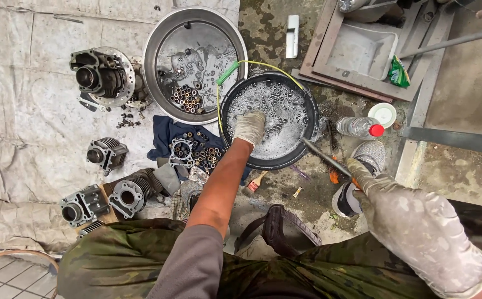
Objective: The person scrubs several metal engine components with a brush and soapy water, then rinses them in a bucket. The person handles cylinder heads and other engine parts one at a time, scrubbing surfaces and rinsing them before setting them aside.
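My left hand [249,128], in a dirty white glove, reaches into a black basin [307,105] of foamy liquid, fingers curled down at its left side; what it grips under the foam is hidden. My right hand [413,221], also gloved, is closed on the handle of a long metal tool [323,156] whose tip rests on the basin's right rim. A yellow wire with a green end [228,72] arcs over the basin's far edge.
A large metal bowl [158,33] holds small tubes and liquid. Engine cylinders [106,153] and small parts lie on a grey tarp at left. A dark blue rag [166,135], brush [255,183], plastic bottle [357,127], white lid [383,114] and wooden frame [329,72] surround the basin.
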